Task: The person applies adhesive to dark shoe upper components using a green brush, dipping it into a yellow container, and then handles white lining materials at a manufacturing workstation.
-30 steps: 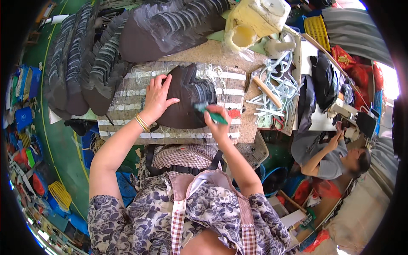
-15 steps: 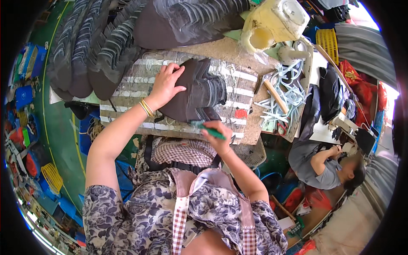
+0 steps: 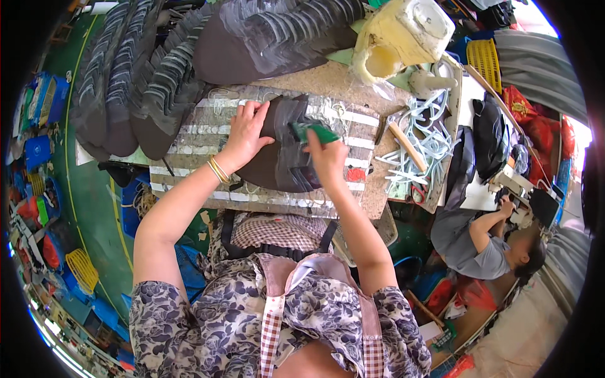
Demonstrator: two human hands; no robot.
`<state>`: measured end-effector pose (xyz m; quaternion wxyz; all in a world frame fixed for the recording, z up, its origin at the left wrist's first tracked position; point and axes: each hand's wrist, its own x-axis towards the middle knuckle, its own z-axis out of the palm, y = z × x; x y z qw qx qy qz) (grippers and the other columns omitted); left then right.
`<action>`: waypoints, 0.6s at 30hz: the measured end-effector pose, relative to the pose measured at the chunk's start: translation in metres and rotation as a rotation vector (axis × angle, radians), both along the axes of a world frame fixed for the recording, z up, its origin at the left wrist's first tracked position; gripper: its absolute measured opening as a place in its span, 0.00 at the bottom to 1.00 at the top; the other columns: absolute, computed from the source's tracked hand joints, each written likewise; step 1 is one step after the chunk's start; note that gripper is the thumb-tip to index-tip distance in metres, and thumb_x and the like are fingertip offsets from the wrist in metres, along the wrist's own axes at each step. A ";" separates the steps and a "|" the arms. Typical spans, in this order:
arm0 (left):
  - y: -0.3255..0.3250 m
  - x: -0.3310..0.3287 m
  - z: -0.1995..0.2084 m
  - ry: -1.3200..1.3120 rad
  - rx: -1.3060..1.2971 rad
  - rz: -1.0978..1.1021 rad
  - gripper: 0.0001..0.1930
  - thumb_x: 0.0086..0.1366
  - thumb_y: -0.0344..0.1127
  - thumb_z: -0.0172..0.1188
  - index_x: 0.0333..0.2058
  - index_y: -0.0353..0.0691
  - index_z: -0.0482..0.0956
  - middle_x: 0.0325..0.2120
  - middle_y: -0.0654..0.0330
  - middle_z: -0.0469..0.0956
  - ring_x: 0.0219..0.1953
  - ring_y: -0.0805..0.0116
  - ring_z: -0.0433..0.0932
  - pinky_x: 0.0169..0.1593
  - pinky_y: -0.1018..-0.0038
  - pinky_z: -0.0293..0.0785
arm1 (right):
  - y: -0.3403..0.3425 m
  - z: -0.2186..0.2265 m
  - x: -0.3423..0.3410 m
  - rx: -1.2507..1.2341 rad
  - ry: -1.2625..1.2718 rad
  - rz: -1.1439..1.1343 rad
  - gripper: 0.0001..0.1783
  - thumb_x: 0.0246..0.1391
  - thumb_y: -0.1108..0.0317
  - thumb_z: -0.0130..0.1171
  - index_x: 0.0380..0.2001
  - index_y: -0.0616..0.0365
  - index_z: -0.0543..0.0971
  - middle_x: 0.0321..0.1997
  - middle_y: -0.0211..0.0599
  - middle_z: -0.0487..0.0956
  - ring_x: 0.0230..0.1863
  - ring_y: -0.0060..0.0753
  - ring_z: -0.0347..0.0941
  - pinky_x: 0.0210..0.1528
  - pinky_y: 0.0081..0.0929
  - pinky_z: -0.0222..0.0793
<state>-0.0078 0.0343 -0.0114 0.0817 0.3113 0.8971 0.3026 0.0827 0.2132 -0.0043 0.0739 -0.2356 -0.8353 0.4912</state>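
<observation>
A fanned stack of dark brown, curved-edged flat pieces [image 3: 265, 169] lies on a board with grey and white stripes [image 3: 200, 133] in front of me. My left hand [image 3: 246, 137] rests on the stack's left side, fingers and thumb spread, pressing it down. In my right hand [image 3: 329, 162] is a green-handled brush [image 3: 322, 133]. Its dark bristle end meets the upper right part of the stack, where the overlapping edges look greyish and coated. The material of the pieces cannot be told for sure.
More fanned stacks of dark pieces [image 3: 211, 60] fill the table's back and left. A cut yellow plastic jug [image 3: 403, 41] stands at the back right. Pale blue strips [image 3: 435, 129] and a wooden-handled tool [image 3: 408, 147] lie right of the board. Farther right, another person [image 3: 482, 249] sits at a machine.
My right hand has moved the brush away from me, from the stack's near edge to its upper right part. My left hand stays on the stack, nearly unmoved.
</observation>
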 end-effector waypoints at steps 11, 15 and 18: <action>-0.025 0.002 -0.010 0.317 0.321 -0.469 0.05 0.44 0.30 0.55 0.21 0.40 0.68 0.33 0.63 0.72 0.42 0.62 0.68 0.53 0.63 0.64 | 0.039 0.048 0.020 -0.260 0.106 -0.250 0.08 0.52 0.69 0.59 0.29 0.65 0.80 0.21 0.32 0.79 0.19 0.20 0.75 0.21 0.16 0.67; -0.022 0.003 -0.008 0.392 0.303 -0.508 0.03 0.44 0.30 0.55 0.20 0.40 0.70 0.32 0.63 0.74 0.40 0.65 0.70 0.55 0.61 0.65 | 0.006 0.064 0.013 -0.288 0.168 0.080 0.08 0.51 0.68 0.59 0.27 0.64 0.79 0.23 0.37 0.80 0.18 0.25 0.75 0.19 0.20 0.68; -0.025 0.000 -0.009 0.385 0.282 -0.547 0.03 0.44 0.30 0.55 0.20 0.41 0.70 0.33 0.64 0.74 0.39 0.66 0.70 0.55 0.62 0.66 | 0.008 0.043 0.016 0.199 -0.100 0.306 0.10 0.48 0.65 0.60 0.25 0.64 0.79 0.19 0.43 0.79 0.17 0.34 0.76 0.19 0.27 0.68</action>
